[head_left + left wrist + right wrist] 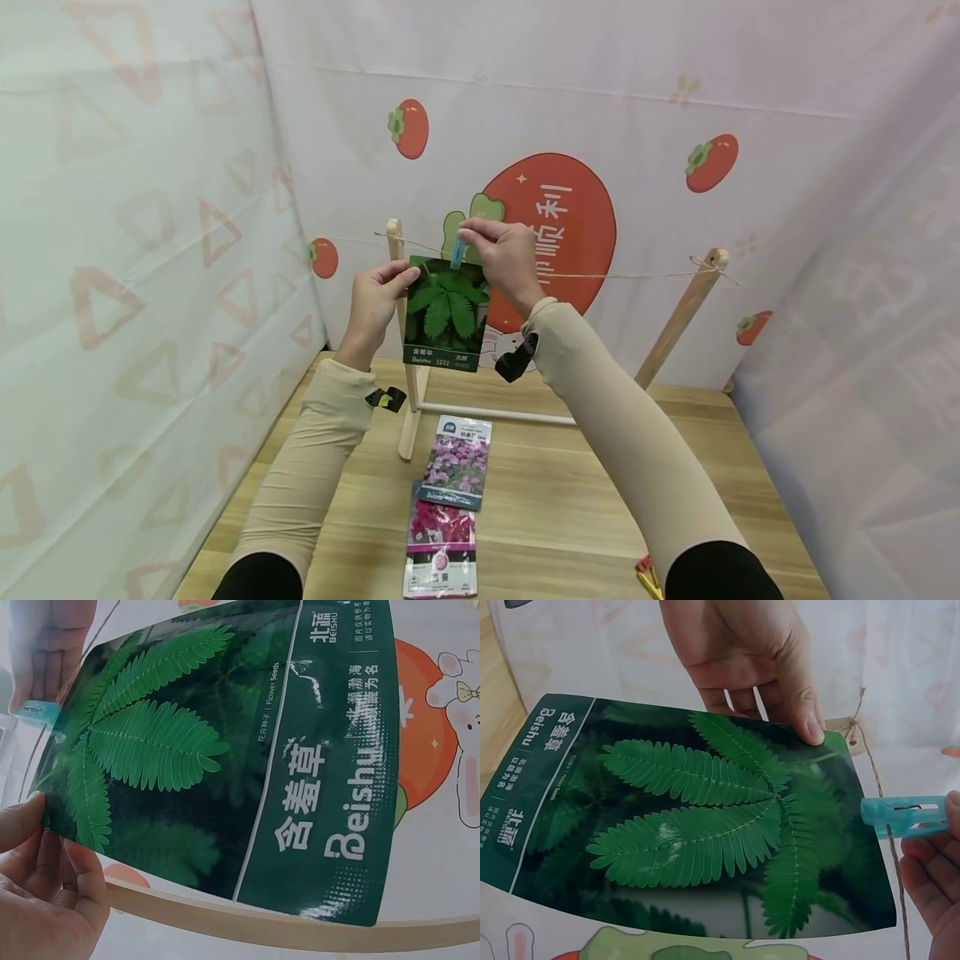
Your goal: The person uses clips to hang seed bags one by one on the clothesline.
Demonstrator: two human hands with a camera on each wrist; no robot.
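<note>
A dark green flower seed packet (pixel 447 312) with a fern-like leaf picture hangs upright at the twine (pixel 600 275). My left hand (pixel 374 307) pinches its upper left corner, thumb in front, as the left wrist view shows. At the packet's top edge sits a light blue clothespin (pixel 904 815), its jaw end overlapping the edge and the twine running through it. My right hand (pixel 504 254) pinches the other end of that clothespin between thumb and fingers. The packet's back is hidden.
Twine is tied between two wooden posts, left (pixel 395 237) and right (pixel 684 312), joined low down by a white rod (pixel 498 413). Two more seed packets, one with purple flowers (pixel 457 460) and one magenta (pixel 441 554), overlap on the wooden table (pixel 555 517). A yellow-and-red object (pixel 647 575) lies by the right sleeve.
</note>
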